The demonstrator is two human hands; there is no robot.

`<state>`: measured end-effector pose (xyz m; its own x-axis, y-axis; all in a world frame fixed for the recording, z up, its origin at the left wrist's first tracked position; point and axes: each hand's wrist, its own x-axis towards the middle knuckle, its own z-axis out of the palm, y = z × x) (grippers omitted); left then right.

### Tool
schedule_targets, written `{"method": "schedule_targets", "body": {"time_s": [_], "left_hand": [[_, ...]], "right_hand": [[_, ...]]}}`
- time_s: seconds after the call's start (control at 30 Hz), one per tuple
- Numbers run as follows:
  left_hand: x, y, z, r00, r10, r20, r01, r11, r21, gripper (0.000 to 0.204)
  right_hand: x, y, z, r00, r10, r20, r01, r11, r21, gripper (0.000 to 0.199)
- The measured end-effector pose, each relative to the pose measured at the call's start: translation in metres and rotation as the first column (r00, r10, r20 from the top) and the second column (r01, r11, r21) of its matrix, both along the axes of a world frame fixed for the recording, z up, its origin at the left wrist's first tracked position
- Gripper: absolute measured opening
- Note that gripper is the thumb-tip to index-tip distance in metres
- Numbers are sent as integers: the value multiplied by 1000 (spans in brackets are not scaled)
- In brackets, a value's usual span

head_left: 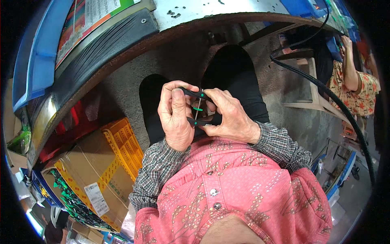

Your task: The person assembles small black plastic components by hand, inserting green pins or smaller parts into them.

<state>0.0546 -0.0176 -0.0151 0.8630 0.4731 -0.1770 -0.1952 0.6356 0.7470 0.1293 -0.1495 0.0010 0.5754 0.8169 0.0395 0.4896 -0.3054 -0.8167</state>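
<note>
Above my lap, my left hand (177, 115) and my right hand (233, 117) hold a small black-and-green device (198, 109) between them. It has two black curved arms with green dots, crossed by a thin metal rod that carries a green piece. My left fingers and thumb are closed around its left ends. On the other side, my right thumb presses near the lower arm and my right fingers grip by the upper one. Fingers hide parts of both arms, and the device's exact kind is unclear.
At left, a cardboard box (91, 162) stands beside a yellow plastic crate (124, 146) and many green-and-black parts (79, 203). The worktable edge (195, 22) curves ahead, with a blue bin (40, 61). A black cable (325, 87), a pale stool (310, 95) and another person (353, 83) are at right.
</note>
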Motion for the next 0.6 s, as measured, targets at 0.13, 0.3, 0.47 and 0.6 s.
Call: {"method": "schedule_targets", "body": {"time_s": [0.13, 0.3, 0.47, 0.6], "left_hand": [[0, 0, -3, 999, 32, -35, -30, 999, 41, 29], [-1, 0, 1, 997, 28, -74, -20, 994, 106, 36], [2, -2, -5, 996, 78, -54, -70, 987, 145, 40], [4, 2, -16, 994, 46, 100, -59, 990, 131, 43]], "right_hand": [[-2, 0, -3, 1000, 3, -9, -3, 1000, 14, 65], [-4, 0, -2, 999, 10, -41, -8, 999, 37, 56], [-6, -1, -8, 998, 31, -51, -28, 998, 54, 47], [-5, -1, -5, 995, 55, -79, -55, 998, 5, 38]]}}
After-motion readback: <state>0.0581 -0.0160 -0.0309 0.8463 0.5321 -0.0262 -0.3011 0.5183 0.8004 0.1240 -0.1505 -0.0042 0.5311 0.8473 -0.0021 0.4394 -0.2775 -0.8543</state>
